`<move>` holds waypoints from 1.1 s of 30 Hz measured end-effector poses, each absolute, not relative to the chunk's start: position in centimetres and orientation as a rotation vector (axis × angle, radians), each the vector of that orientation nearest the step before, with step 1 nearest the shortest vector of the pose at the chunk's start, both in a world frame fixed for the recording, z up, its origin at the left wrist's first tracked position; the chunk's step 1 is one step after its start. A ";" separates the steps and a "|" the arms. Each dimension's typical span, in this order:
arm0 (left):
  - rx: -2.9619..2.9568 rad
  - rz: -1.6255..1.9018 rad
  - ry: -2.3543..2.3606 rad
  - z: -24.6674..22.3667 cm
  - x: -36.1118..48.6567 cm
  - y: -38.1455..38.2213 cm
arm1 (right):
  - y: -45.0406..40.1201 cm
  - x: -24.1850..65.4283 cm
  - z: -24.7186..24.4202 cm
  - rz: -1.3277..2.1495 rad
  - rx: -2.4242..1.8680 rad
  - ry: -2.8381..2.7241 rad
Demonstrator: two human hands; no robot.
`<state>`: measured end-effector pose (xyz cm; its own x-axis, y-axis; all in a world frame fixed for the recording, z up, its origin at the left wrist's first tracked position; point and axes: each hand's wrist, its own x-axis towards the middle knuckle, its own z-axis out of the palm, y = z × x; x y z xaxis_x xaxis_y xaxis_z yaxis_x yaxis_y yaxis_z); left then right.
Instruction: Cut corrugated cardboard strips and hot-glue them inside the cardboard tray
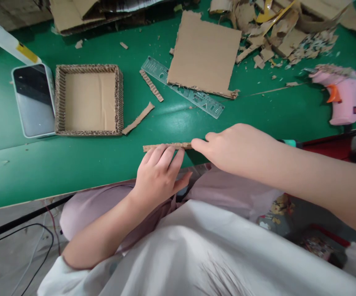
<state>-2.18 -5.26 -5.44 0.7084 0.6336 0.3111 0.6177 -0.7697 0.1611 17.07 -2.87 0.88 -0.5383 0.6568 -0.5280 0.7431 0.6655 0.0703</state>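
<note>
A narrow cardboard strip (149, 147) lies near the front edge of the green table. My left hand (158, 172) holds it down, the fingers bent over it and the thumb stuck out to the side. At the strip's right end, my right hand (224, 144) is closed in a pinch on it; most of its fingers are hidden beneath. Beyond the hands lie two loose corrugated strips (151, 85) and a clear ruler (205, 105), partly under a square cardboard sheet (205, 53). A shallow square cardboard box (120, 100) with corrugated walls stands to the left.
A phone (33, 100) rests against the box, with a white and yellow tool (8, 39) behind it. On the right lies a pink glue gun (346, 92). Cardboard scraps (279, 37) are heaped at the back right. A teal-ended object (289, 143) shows past my right forearm.
</note>
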 end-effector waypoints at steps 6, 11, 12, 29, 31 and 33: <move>2.854 0.534 1.045 -5.5 -2.2 -5.3 | -2.8 17.0 1.1 -0.253 1.071 2.346; 2.865 0.539 1.056 -5.5 -2.2 -5.3 | -2.7 16.9 1.0 -0.260 1.071 2.344; 2.869 0.542 1.056 -5.5 -2.1 -5.3 | -2.7 16.9 1.0 -0.260 1.073 2.345; 2.851 0.541 1.073 -5.8 -1.9 -5.5 | -2.7 16.1 1.1 -0.319 1.110 2.302; 2.860 0.528 1.094 -5.8 -1.8 -5.4 | -2.7 16.3 1.0 -0.329 1.110 2.313; 2.877 0.527 1.109 -5.7 -1.7 -5.4 | -2.6 16.7 0.8 -0.337 1.100 2.337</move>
